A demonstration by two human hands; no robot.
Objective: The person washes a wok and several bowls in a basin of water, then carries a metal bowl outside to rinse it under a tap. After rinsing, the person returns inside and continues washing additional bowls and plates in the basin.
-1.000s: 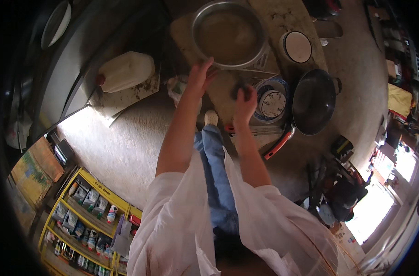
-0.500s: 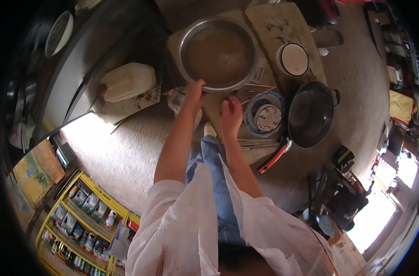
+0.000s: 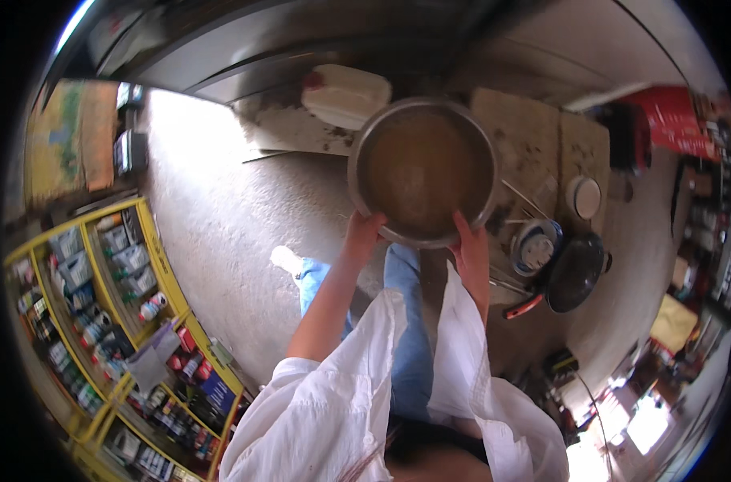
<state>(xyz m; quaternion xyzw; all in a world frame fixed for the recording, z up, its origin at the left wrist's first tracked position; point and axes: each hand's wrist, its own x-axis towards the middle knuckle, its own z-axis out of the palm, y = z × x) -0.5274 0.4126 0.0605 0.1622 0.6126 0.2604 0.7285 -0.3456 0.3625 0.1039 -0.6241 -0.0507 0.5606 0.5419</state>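
Observation:
A wide metal basin holding murky brown liquid is raised in front of me. My left hand grips its near left rim, and my right hand grips the near right rim. Right of the basin, on the low stained surface, sit a blue-and-white bowl with smaller dishware inside, a white dish with a dark rim, a black wok with an orange handle, and some thin sticks. Behind the basin lies a white plastic jug with a red cap.
A yellow shelving rack full of bottles and boxes stands at the left, under painted boards. Dark panels run along the top. A red object and assorted clutter line the right. My legs and feet are on the concrete floor.
The basin has been lifted off the low surface toward me. My right hand has moved onto its rim beside my left. My body and view have turned, and my feet have shifted.

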